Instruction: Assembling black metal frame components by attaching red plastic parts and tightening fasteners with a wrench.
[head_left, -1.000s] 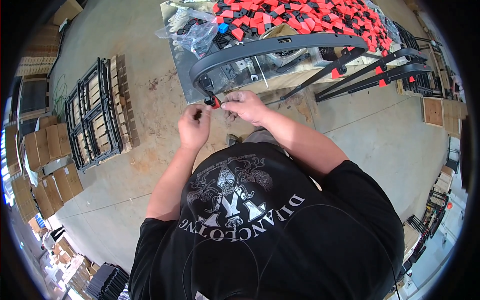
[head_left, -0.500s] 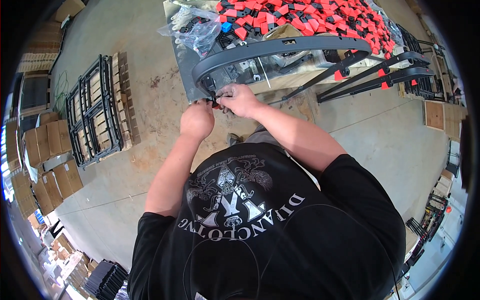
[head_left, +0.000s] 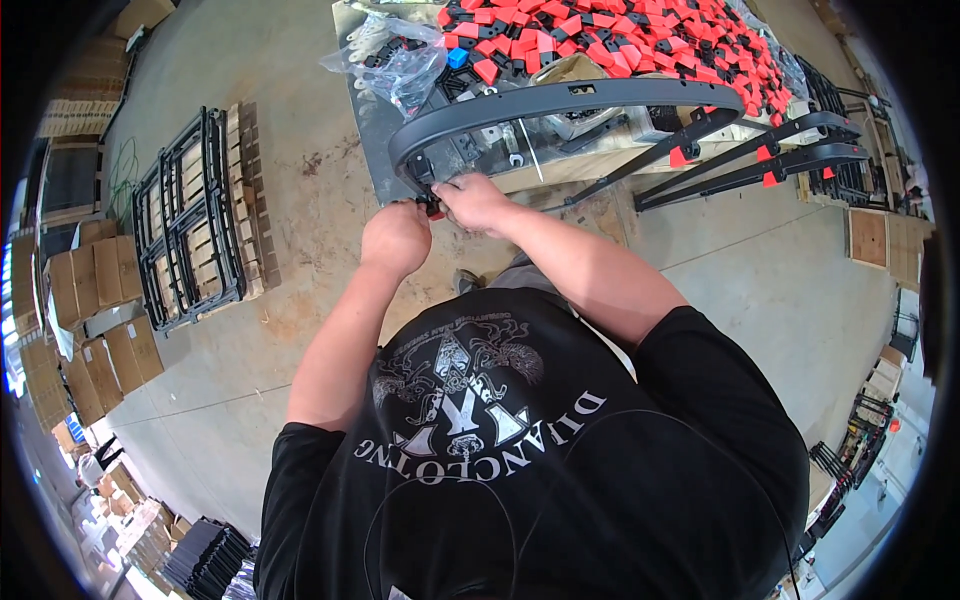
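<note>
A black curved metal frame (head_left: 560, 97) arches over the near edge of a work table (head_left: 380, 150), its left end bending down toward my hands. My left hand (head_left: 397, 238) is closed around that lower end, where a small black and red plastic piece (head_left: 434, 209) shows between my hands. My right hand (head_left: 474, 204) meets it from the right, thumb and fingers pinched at the same spot. What the right fingertips hold is hidden. On the table behind lie a wrench (head_left: 515, 159) and a thin pale rod (head_left: 531, 150).
A big heap of red and black plastic pieces (head_left: 600, 35) covers the table's far side, beside a clear plastic bag (head_left: 400, 75). More black frame bars (head_left: 750, 165) jut out at the right. On the left, black frames (head_left: 190, 220) lie on a wooden pallet, near cardboard boxes (head_left: 95, 285).
My right hand has shifted slightly, its fingers now reaching closer in against the frame's end. The left hand keeps its grip. The whole view has moved a little.
</note>
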